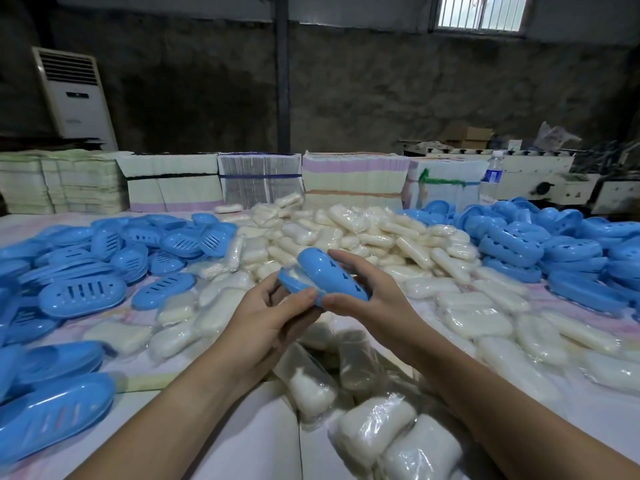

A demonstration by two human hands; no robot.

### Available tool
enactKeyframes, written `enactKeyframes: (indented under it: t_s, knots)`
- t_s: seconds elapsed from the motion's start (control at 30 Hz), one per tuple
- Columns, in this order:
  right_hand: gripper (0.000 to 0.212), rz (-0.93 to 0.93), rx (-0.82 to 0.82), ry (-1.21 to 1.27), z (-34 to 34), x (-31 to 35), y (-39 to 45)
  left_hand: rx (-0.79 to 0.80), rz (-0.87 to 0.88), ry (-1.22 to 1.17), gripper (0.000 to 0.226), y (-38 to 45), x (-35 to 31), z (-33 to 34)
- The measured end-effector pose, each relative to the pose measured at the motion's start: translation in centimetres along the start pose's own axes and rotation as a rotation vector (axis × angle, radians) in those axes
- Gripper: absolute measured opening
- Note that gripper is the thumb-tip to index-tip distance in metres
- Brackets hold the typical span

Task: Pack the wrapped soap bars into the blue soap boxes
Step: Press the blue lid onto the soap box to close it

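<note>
Both hands hold one blue soap box (323,273) above the table's middle. My left hand (273,317) grips its lower half from below, thumb on the near rim. My right hand (367,292) curls round the upper lid, which sits tilted over the lower half. A wrapped white soap bar (300,276) shows in the gap between the two halves. Loose wrapped soap bars (346,233) lie heaped across the middle of the table and close to me (374,427).
Blue slotted box halves (81,294) are piled on the left, blue lids with holes (512,247) on the right. Bundled flat cartons (259,178) line the far table edge, with a water bottle (491,176) beside them. A white air conditioner (74,98) stands at the back left.
</note>
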State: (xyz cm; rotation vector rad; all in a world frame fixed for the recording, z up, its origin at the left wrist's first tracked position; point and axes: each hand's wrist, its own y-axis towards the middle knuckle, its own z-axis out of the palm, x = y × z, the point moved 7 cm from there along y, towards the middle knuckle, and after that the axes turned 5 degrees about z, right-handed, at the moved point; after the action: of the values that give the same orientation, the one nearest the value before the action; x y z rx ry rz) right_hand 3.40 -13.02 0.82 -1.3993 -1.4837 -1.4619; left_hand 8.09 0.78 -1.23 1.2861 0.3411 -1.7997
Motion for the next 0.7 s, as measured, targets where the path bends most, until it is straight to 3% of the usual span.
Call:
enactKeyframes:
  t_s: [0.37, 0.57, 0.7]
  knots:
    - [0.055, -0.071, 0.094, -0.192, 0.59, 0.32, -0.35, 0.082, -0.046, 0.011, 0.042, -0.21, 0.59, 0.53]
    - [0.054, -0.084, 0.084, -0.246, 0.33, 0.6, -0.31, 0.082, -0.017, -0.015, 0.043, -0.11, 0.51, 0.54]
    - [0.064, -0.095, 0.091, -0.322, 0.53, 0.86, -0.61, 0.09, -0.006, -0.027, 0.044, -0.2, 0.31, 0.62]
